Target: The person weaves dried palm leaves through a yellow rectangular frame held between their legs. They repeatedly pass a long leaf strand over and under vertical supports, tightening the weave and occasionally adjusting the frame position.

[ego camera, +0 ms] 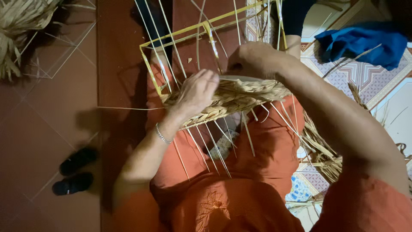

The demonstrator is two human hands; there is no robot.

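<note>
Over the person's lap, seen from the head camera, a half-woven basket (231,96) of braided pale straw rests tilted against a thin yellow wire frame (180,36), with loose stiff straw strands (206,146) fanning downward across the orange clothing (240,189). The left hand (198,91), a thin silver bracelet (163,135) at its wrist, lies curled over the woven band's left end, fingers pressing the braid. The right hand (253,58) is clenched on the upper edge of the weave, pinching a flat strand there. Beside the left arm, a pair of black sandals (75,171) sits on the reddish-brown tiled floor (38,124). A heap of dried straw (19,30) lies at the top left corner, and another bundle (322,150) spreads under the right forearm. A crumpled blue cloth (365,43) lies on the patterned mat (365,79) at the upper right. The right forearm hides part of the weave's far end.
</note>
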